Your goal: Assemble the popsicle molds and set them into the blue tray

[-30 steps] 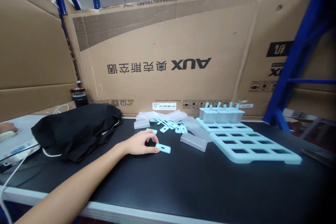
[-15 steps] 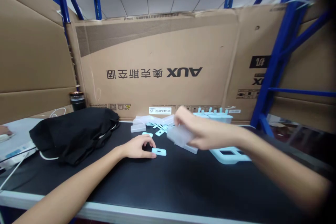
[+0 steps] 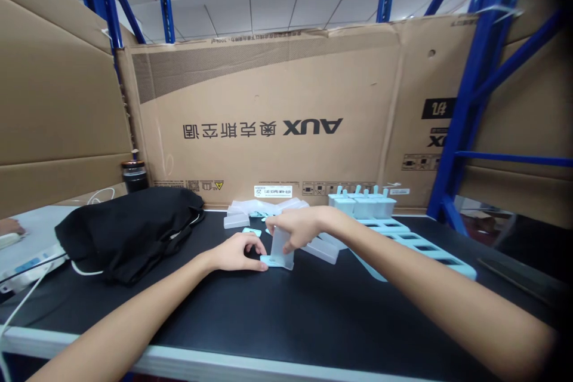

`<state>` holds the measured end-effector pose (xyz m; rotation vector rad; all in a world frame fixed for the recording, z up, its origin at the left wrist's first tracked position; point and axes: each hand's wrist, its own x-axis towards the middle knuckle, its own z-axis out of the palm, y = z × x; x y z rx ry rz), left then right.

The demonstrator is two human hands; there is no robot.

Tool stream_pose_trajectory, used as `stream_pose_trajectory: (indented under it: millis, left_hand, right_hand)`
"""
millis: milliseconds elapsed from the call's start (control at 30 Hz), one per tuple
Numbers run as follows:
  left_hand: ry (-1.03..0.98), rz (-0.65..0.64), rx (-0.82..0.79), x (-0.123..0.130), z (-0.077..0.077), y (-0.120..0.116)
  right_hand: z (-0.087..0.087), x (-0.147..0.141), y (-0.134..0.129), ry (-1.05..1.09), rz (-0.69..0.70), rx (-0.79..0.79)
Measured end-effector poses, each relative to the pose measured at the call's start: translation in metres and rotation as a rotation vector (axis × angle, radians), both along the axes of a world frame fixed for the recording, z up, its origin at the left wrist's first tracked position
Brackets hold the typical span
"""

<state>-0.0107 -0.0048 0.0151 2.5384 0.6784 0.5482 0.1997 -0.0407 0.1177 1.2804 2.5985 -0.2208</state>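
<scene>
Head view: right hand (image 3: 293, 228) now down from mid-air, fingers gripping a clear mould cup (image 3: 282, 248) set upright onto the blue lid (image 3: 268, 261) — lid pinned at table centre by left hand (image 3: 237, 252) fingertips, as before. Behind, upside-down "AUX" print on cardboard box (image 3: 277, 113).

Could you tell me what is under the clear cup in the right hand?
The clear cup stands on a light blue lid that the left hand steadies; the lid's middle is covered.
</scene>
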Motion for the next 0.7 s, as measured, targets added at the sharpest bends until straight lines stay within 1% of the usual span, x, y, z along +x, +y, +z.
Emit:
stream_pose_trajectory:
  millis: [133, 267, 433, 700]
  left_hand:
    - [-0.026, 0.003, -0.032, -0.001, -0.002, 0.002]
    - [-0.041, 0.015, -0.069, -0.001, -0.002, 0.003]
    - [-0.009, 0.045, -0.074, -0.003, 0.002, 0.001]
    - [0.006, 0.06, -0.085, -0.004, 0.005, 0.001]
  right_hand:
    - [0.001, -0.006, 0.006, 0.024, 0.069, 0.067]
    - [0.004, -0.009, 0.005, 0.02, 0.128, 0.127]
    - [0.006, -0.012, 0.002, 0.04, 0.121, 0.135]
    - [-0.002, -0.019, 0.0, 0.045, 0.119, 0.157]
